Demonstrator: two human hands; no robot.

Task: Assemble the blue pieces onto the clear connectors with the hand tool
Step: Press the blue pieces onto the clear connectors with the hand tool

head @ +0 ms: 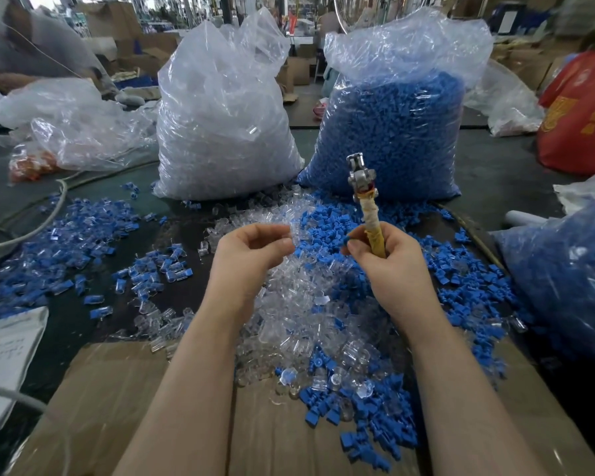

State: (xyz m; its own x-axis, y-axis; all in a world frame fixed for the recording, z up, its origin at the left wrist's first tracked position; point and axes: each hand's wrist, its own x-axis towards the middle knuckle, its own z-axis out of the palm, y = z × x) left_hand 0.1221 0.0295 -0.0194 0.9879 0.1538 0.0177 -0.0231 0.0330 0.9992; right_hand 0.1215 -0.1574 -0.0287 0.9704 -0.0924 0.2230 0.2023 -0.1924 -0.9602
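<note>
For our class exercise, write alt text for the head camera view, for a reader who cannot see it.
A person's right hand grips a taped hand tool upright and pinches a blue piece, while the left hand pinches a clear connector. Below lie loose clear and blue parts; behind stand two full plastic bags.

Two hands raised over mixed parts on a work table.
A clear connector [291, 231] is pinched by the left hand [251, 252]; the hand tool [366, 204] and a blue piece [348, 239] are gripped upright by the right hand [389, 259].
</note>
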